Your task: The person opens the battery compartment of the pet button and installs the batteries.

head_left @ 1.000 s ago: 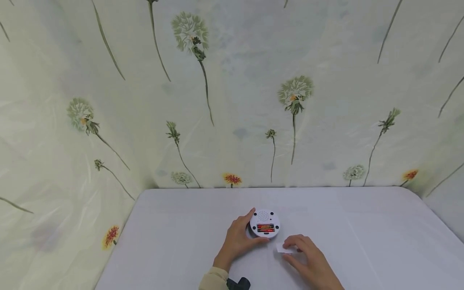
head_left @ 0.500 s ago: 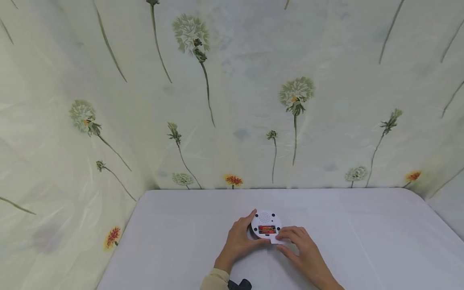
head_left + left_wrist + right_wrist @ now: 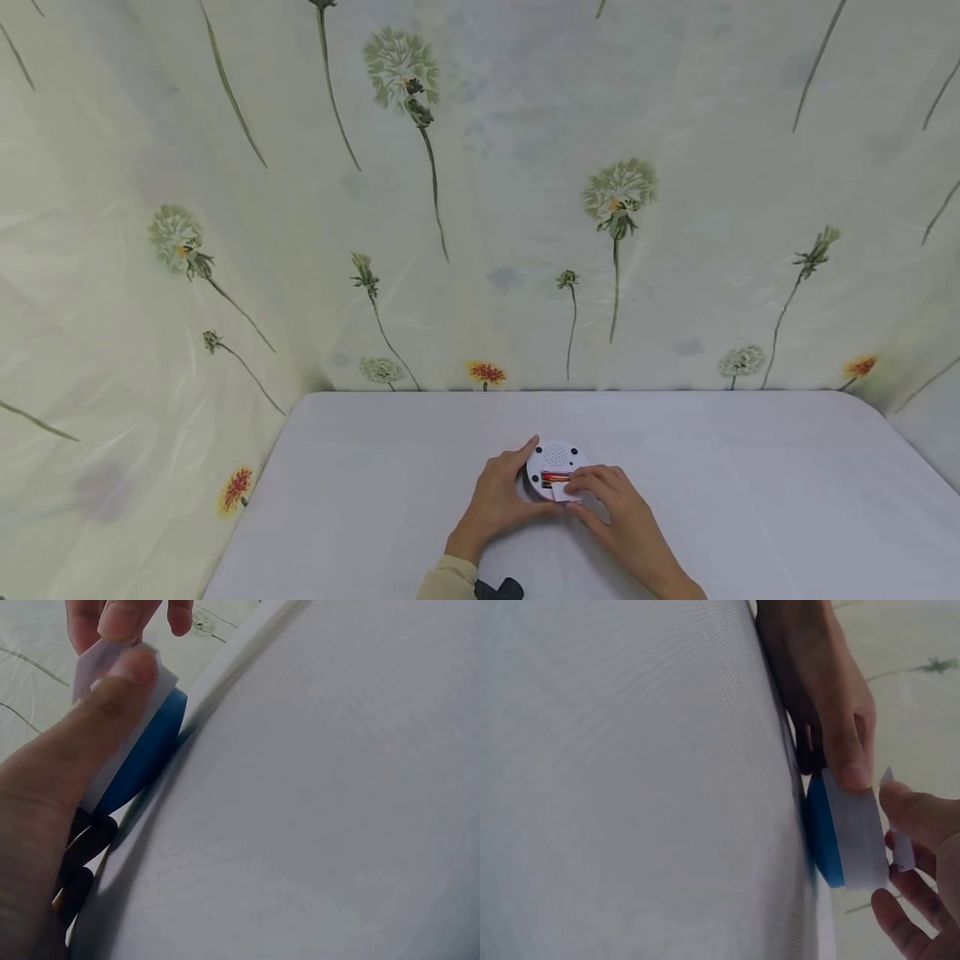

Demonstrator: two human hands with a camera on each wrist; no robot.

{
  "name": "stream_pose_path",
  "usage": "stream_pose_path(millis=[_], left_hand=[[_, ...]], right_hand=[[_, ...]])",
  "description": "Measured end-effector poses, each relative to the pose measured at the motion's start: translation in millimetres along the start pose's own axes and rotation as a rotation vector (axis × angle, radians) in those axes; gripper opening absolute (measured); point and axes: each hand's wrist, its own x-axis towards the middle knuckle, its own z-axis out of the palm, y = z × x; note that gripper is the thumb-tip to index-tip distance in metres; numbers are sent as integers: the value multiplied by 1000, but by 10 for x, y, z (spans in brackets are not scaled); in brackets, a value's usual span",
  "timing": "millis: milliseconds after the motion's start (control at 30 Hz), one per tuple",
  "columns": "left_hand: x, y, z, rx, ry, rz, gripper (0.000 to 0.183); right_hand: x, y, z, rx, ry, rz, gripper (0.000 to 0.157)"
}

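Observation:
A round white device [image 3: 556,456] with a blue lower part [image 3: 822,832] lies underside up, showing speaker holes and dark round feet. Red batteries [image 3: 556,477] sit in its battery compartment, which is partly covered from the head view. My left hand [image 3: 498,498] grips the device from the left, its thumb along the near edge. Between the thumb and fingers of my right hand [image 3: 621,515] is a small white battery cover [image 3: 564,492]. That cover overlaps the near part of the compartment; in the right wrist view it stands tilted, slightly apart from the device's face.
The table [image 3: 390,467] bears a smooth white cloth. Behind and beside it hangs a sheet [image 3: 510,208] printed with dandelions. A black strapped piece [image 3: 498,589] is at my left wrist, beside a beige sleeve [image 3: 447,579].
My right hand has moved left and up with the battery cover, from beside the device to over the compartment's near part. My left hand keeps its grip on the device.

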Motion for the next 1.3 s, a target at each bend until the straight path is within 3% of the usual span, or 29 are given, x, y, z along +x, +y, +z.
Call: stream_pose_path(millis=[600, 867, 1300], left_hand=[[16, -8, 8, 53, 47, 53, 92], [13, -12, 23, 40, 2, 0, 91], [-5, 10, 8, 36, 55, 52, 94]], right_hand=[[60, 23, 109, 1, -21, -4, 26], [82, 7, 147, 15, 16, -32, 24], [45, -35, 142, 16, 71, 16, 20]])
